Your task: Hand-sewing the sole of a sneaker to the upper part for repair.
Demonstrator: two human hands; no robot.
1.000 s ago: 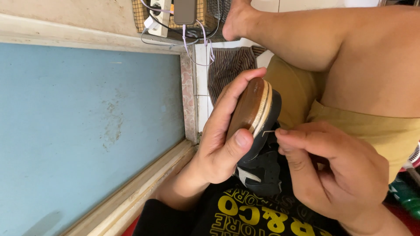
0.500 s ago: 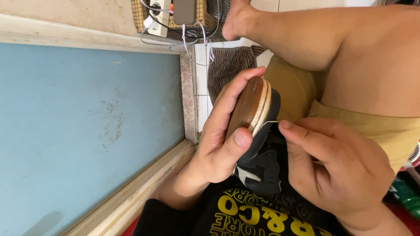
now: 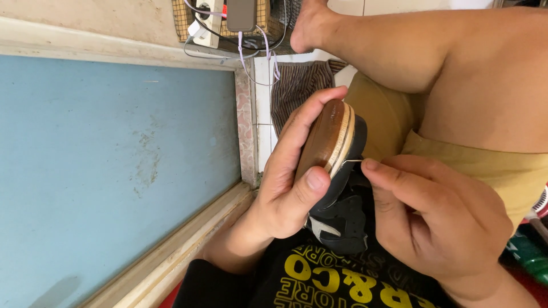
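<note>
1. Brown rubber sole facing up-left, that's the shoe [image 3: 334,171], a dark upper with a tan sole and a pale welt line round the edge, held sideways over the lap.
2. Left hand [image 3: 285,188] is wrapped round it: fingers curled over the sole, thumb pressed on the sole's edge nearest the body. Closed tight on the shoe.
3. Right hand [image 3: 439,222] sits just to the other side of the shoe, thumb and forefinger pinched together on a thin needle [image 3: 354,161] whose tip meets the welt.
4. Past the grip, up top, there's a power strip [image 3: 208,20] with cables, plus a striped cloth [image 3: 297,85] on the white tiles.
5. Blue panel [image 3: 114,171] runs along beside the left wrist.
</note>
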